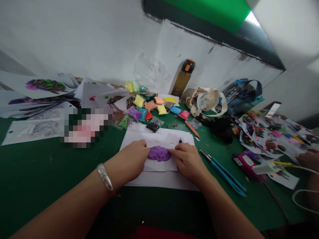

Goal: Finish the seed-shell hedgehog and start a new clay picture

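A flattened oval lump of purple modelling clay (159,153) lies on a small white sheet of paper (161,167), which rests on a larger white sheet (166,181). At the clay's left end, my left hand (136,156) has its fingers curled in, the tips pressed to the edge and partly hidden. My right hand (188,159) touches the right end with its forefinger, the other fingers bent beneath. Both hands are closed at the clay's rim. Just behind the right fingers, a dark pen tip (180,140) shows on the paper.
Coloured clay packets (151,106) lie behind the paper. At right are blue-handled tweezers or scissors (228,176), an orange cutter (191,128) and a magenta device (249,166) with a cable. A bottle (183,78) stands by the wall. Another person's hand (309,159) is far right.
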The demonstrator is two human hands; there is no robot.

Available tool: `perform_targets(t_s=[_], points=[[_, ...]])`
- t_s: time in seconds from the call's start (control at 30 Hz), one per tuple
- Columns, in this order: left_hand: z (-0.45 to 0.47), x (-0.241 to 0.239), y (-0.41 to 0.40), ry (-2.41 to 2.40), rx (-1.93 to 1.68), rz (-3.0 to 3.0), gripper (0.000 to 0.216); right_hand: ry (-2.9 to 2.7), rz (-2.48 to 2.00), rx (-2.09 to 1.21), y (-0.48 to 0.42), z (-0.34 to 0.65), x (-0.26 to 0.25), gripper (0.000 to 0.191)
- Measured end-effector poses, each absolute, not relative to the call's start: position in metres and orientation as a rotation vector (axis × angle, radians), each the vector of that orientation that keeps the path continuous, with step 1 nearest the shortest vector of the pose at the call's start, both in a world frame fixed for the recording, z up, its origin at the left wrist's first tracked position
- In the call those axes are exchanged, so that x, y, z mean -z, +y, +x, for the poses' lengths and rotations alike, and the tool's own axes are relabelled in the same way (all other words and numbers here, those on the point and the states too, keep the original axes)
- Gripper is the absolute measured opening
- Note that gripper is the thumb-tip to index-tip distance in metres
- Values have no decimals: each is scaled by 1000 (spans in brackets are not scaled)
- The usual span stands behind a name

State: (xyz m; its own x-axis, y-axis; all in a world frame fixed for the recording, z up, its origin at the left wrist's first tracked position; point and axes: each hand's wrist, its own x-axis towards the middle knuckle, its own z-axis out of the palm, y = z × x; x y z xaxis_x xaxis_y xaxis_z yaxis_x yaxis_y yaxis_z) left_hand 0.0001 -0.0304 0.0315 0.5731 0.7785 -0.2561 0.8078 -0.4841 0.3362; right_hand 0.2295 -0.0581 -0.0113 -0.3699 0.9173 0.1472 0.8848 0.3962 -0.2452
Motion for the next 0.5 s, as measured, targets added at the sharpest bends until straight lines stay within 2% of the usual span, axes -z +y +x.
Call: perform_targets(t_s=[0.1, 0.27, 0.5], points=[[0, -30, -31, 1286, 84, 2388, 29, -2313, -1548, -222, -57, 231, 13, 46], [-1, -27, -31, 1299, 75, 2389, 30, -2418, -1594, -206, -60, 225, 9, 37], [-2, -26, -31, 1277, 59, 2415, 30, -2343, -1632, -202, -58, 227, 9, 38]])
